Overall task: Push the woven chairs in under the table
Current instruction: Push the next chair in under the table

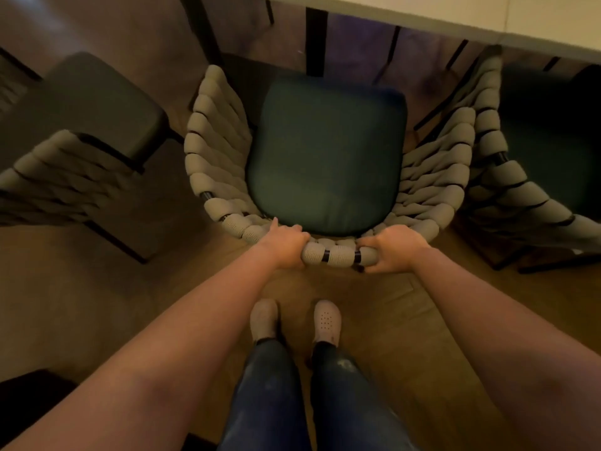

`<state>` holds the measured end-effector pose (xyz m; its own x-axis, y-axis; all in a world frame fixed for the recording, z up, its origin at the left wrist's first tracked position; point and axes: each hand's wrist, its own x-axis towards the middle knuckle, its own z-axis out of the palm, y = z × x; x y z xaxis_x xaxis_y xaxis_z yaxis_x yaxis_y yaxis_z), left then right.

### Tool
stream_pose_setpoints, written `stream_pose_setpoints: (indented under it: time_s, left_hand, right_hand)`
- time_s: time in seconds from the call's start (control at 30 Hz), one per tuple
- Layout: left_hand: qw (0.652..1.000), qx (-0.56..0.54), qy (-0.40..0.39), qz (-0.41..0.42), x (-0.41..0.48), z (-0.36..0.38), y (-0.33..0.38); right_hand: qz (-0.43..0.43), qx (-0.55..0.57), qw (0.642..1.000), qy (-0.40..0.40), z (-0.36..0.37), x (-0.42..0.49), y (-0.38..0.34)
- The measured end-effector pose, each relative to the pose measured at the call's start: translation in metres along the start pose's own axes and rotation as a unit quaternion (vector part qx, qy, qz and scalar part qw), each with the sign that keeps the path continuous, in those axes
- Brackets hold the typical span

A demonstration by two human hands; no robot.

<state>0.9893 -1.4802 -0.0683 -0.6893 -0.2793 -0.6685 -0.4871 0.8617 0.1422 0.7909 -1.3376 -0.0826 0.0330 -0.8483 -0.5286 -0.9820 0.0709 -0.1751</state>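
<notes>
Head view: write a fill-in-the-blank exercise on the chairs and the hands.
1. ____ woven chairs show beside the table.
2. The left hand and right hand grip the back rail of the ____ chair.
3. Its seat cushion is dark ____.
4. The person stands on a ____ floor.
Missing words: three; middle; green; wooden.

I see my left hand (286,245) and right hand (392,247) gripping the woven chair (221,148) by its back rim. Its green cushion (328,154) faces the counter (455,14).
</notes>
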Motion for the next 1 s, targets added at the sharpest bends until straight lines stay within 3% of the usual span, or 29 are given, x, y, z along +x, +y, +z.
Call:
stream_pose_setpoints:
  time_s: [0.1, 0.17, 0.23, 0.3, 0.37, 0.47, 0.57, 0.63, 0.7, 0.77, 1.0]
  left_hand:
    - [0.994, -0.109, -0.017, 0.009, -0.007, -0.013, -0.016]
    - [0.980, -0.180, 0.077, -0.040, -0.013, -0.015, -0.040]
    - [0.938, -0.213, 0.234, -0.140, -0.019, -0.016, -0.066]
    - [0.854, -0.269, 0.337, -0.291, -0.021, -0.019, -0.091]
    - [0.750, -0.385, 0.346, -0.411, -0.020, -0.026, -0.108]
    - [0.623, -0.557, 0.296, -0.463, -0.012, -0.028, -0.114]
    - [0.553, -0.631, 0.290, -0.461, -0.012, -0.025, -0.111]
    - [0.510, -0.671, 0.283, -0.459, -0.011, -0.029, -0.111]
    - [0.466, -0.699, 0.278, -0.466, -0.008, -0.037, -0.112]
    - [0.459, -0.694, 0.284, -0.477, -0.005, -0.039, -0.111]
    - [0.522, -0.639, 0.280, -0.491, -0.010, -0.038, -0.110]
  right_hand:
    - [0.040, 0.042, 0.996, -0.074, -0.007, 0.001, 0.000]
    - [0.087, 0.100, 0.987, -0.092, -0.015, -0.001, 0.001]
    - [0.120, 0.081, 0.989, 0.013, -0.013, -0.006, 0.005]
    - [0.200, 0.055, 0.962, 0.178, 0.002, -0.014, 0.008]
    - [0.319, 0.091, 0.898, 0.288, 0.017, -0.020, 0.005]
    - [0.448, 0.236, 0.792, 0.341, 0.022, -0.018, -0.017]
    - [0.535, 0.400, 0.649, 0.364, 0.008, -0.002, -0.042]
    - [0.567, 0.442, 0.591, 0.366, 0.001, 0.012, -0.052]
    - [0.591, 0.453, 0.561, 0.362, -0.004, 0.021, -0.057]
    - [0.602, 0.456, 0.553, 0.353, -0.003, 0.025, -0.058]
    - [0.594, 0.478, 0.527, 0.376, -0.002, 0.023, -0.055]
